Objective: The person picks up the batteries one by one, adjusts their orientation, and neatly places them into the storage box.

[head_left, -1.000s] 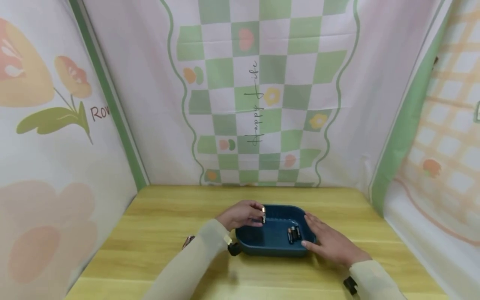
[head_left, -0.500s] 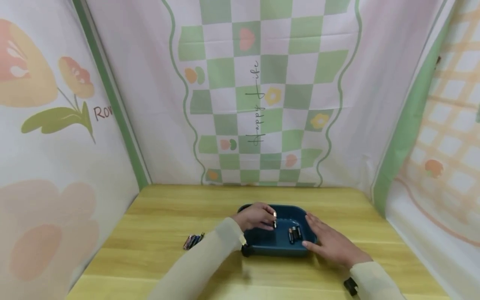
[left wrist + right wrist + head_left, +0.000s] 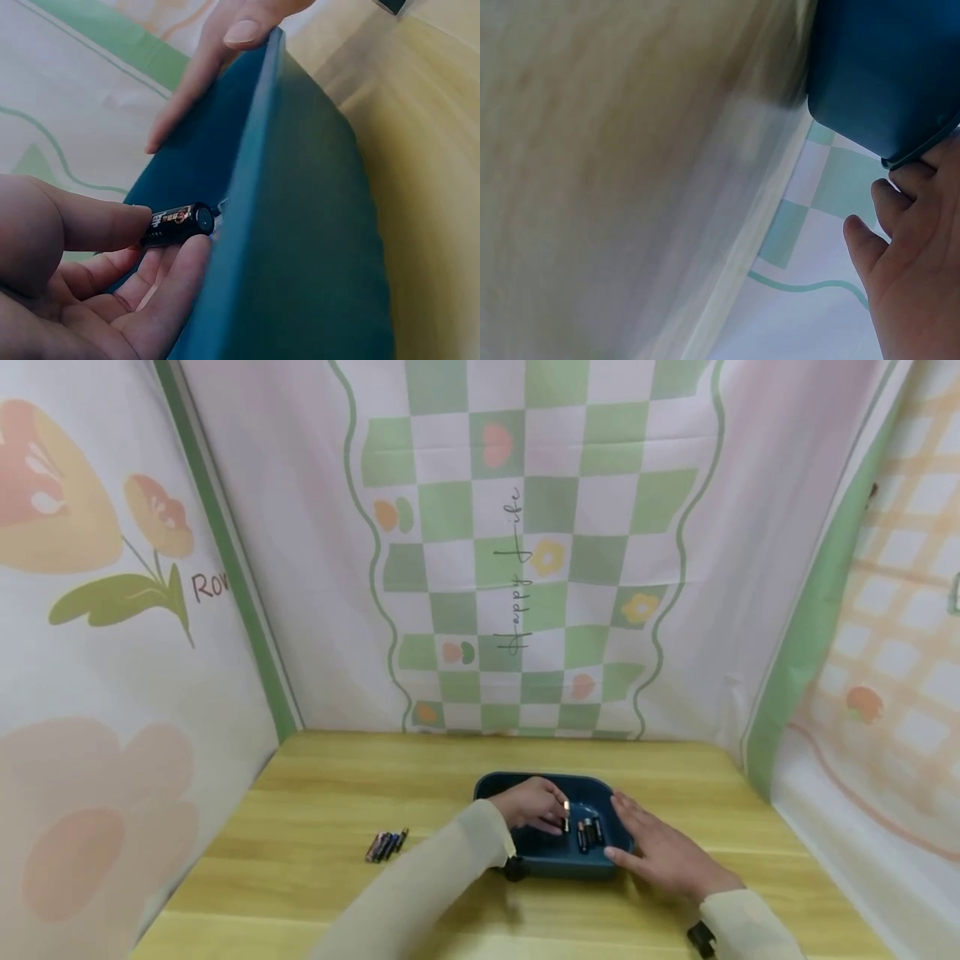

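Observation:
My left hand (image 3: 534, 803) reaches into a dark blue tray (image 3: 562, 867) and pinches a black battery (image 3: 176, 225) between thumb and fingers. In the head view that battery stands roughly upright, its gold end up, close to several batteries (image 3: 590, 835) lying side by side at the tray's right end. My right hand (image 3: 662, 850) rests on the tray's right end with fairly straight fingers, the thumb at the front corner. The right wrist view shows its fingers (image 3: 911, 180) at the tray's rim. The held battery's lower end is partly hidden in the head view.
A row of several loose batteries (image 3: 387, 845) lies on the wood-grain table (image 3: 322, 793), left of the tray. Patterned cloth (image 3: 555, 610) hangs behind the table and along both sides. A black wrist device (image 3: 701, 937) sits at the right sleeve.
My left hand has moved right across the tray with the battery, closer to those lying inside. The row on the table has come into fuller view. My right hand stays in place.

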A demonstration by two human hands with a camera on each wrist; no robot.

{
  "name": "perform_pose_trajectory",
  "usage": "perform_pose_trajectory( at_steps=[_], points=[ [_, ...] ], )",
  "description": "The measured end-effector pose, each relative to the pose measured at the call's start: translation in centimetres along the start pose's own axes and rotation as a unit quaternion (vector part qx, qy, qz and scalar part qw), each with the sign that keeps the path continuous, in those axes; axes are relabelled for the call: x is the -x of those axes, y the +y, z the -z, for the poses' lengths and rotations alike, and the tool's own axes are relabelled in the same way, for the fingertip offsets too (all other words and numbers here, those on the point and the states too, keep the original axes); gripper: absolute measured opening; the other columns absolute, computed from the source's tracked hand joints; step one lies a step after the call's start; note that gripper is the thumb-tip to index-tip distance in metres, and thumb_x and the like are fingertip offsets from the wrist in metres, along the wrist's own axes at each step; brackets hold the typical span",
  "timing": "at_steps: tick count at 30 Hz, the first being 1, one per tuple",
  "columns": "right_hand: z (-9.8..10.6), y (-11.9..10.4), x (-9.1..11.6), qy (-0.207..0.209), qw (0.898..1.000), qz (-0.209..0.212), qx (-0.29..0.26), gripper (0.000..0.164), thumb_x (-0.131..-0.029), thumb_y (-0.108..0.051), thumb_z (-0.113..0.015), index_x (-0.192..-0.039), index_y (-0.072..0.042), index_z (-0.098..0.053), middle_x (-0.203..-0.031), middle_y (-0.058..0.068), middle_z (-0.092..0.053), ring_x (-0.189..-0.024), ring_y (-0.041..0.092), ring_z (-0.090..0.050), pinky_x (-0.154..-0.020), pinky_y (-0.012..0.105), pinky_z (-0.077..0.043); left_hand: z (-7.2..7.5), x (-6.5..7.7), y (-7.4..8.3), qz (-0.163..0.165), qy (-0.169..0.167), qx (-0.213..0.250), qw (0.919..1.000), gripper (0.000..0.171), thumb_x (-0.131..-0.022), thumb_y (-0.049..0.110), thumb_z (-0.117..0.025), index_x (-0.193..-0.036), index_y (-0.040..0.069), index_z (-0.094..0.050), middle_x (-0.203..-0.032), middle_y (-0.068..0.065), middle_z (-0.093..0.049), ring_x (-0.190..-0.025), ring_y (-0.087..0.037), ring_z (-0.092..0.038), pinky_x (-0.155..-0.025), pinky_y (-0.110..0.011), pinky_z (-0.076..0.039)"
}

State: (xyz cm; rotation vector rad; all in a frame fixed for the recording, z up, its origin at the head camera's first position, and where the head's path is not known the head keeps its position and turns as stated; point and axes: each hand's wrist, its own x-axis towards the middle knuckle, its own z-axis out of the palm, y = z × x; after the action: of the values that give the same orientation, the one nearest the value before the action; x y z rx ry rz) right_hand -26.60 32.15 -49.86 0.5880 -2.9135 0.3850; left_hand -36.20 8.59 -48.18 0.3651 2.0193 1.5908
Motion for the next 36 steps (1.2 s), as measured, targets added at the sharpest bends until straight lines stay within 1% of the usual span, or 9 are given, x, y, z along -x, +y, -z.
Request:
perform_pose_trajectory(
  at_steps=[4, 7, 13, 18, 22, 27, 31, 36],
  points=[
    [0.1, -0.2, 0.0, 0.008, 1.000, 0.008, 0.002, 0.082, -0.096, -0.054, -0.053, -0.152, -0.002, -0.026, -0.158, 0.015, -0.023, -0.139, 0.035, -0.029, -0.108, 0.056, -0.032, -0.7, -0.4, -0.2, 0.007, 0.006, -0.003, 1.0000, 0.011, -0.086, -0.009, -0.065, -0.094, -0.002, -0.064, -0.086, -0.013, -0.063, -0.070, -0.023, -0.061, -0.061, -0.036, -0.060],
    [0.2, -0.3, 0.0, 0.015, 1.000, 0.010, 0.003, 0.081, -0.096, -0.053, -0.054, -0.152, -0.001, -0.027, -0.157, 0.015, -0.024, -0.139, 0.035, -0.030, -0.108, 0.055, -0.032, -0.9, -0.6, -0.4, 0.009, 0.010, -0.016, 0.9998, 0.011, -0.085, -0.010, -0.065, -0.091, -0.001, -0.063, -0.087, -0.013, -0.062, -0.070, -0.024, -0.061, -0.061, -0.037, -0.060],
    [0.2, -0.4, 0.1, 0.021, 1.000, 0.016, 0.004, 0.080, -0.095, -0.051, -0.056, -0.151, -0.001, -0.028, -0.157, 0.016, -0.025, -0.139, 0.035, -0.030, -0.108, 0.054, -0.032, -1.3, -0.3, -0.2, 0.011, 0.021, -0.051, 0.9984, 0.008, -0.085, -0.011, -0.063, -0.089, -0.004, -0.063, -0.084, -0.013, -0.060, -0.067, -0.023, -0.060, -0.059, -0.038, -0.059],
    [0.2, -0.4, 0.2, 0.017, 1.000, 0.015, 0.002, 0.080, -0.096, -0.050, -0.055, -0.151, 0.000, -0.028, -0.157, 0.015, -0.025, -0.139, 0.035, -0.030, -0.109, 0.053, -0.032, -1.6, -0.3, -0.2, 0.019, 0.023, -0.055, 0.9980, 0.008, -0.085, -0.012, -0.061, -0.083, -0.004, -0.063, -0.079, -0.011, -0.060, -0.064, -0.022, -0.058, -0.059, -0.037, -0.059],
    [0.3, -0.5, 0.1, 0.016, 1.000, 0.015, 0.000, 0.079, -0.096, -0.050, -0.055, -0.151, 0.000, -0.028, -0.157, 0.015, -0.025, -0.139, 0.035, -0.030, -0.109, 0.053, -0.031, -1.7, -0.7, -0.3, 0.022, 0.030, -0.065, 0.9972, 0.012, -0.085, -0.012, -0.060, -0.078, -0.004, -0.063, -0.078, -0.010, -0.062, -0.064, -0.022, -0.060, -0.059, -0.037, -0.059],
    [0.3, -0.5, 0.1, 0.015, 1.000, 0.014, 0.001, 0.079, -0.096, -0.050, -0.055, -0.151, 0.000, -0.027, -0.157, 0.016, -0.024, -0.139, 0.035, -0.029, -0.109, 0.053, -0.031, -1.9, -1.3, -0.7, 0.023, 0.038, -0.072, 0.9964, 0.018, -0.088, -0.009, -0.056, -0.074, -0.004, -0.064, -0.074, -0.011, -0.065, -0.065, -0.025, -0.064, -0.059, -0.039, -0.059],
    [0.3, -0.5, 0.1, 0.014, 1.000, 0.014, -0.001, 0.080, -0.096, -0.050, -0.055, -0.151, 0.000, -0.027, -0.157, 0.016, -0.024, -0.139, 0.035, -0.029, -0.109, 0.054, -0.031, -2.0, -1.3, -0.7, 0.027, 0.041, -0.077, 0.9958, 0.019, -0.090, -0.007, -0.054, -0.075, -0.003, -0.065, -0.072, -0.012, -0.066, -0.065, -0.026, -0.065, -0.059, -0.040, -0.059],
    [0.3, -0.4, 0.0, 0.015, 1.000, 0.014, 0.001, 0.079, -0.096, -0.050, -0.055, -0.151, 0.000, -0.027, -0.157, 0.016, -0.024, -0.139, 0.035, -0.029, -0.109, 0.053, -0.032, -2.1, -1.1, -0.3, 0.027, 0.043, -0.085, 0.9951, 0.022, -0.092, -0.006, -0.052, -0.074, -0.004, -0.063, -0.072, -0.012, -0.066, -0.066, -0.026, -0.065, -0.060, -0.041, -0.059]
  ],
)
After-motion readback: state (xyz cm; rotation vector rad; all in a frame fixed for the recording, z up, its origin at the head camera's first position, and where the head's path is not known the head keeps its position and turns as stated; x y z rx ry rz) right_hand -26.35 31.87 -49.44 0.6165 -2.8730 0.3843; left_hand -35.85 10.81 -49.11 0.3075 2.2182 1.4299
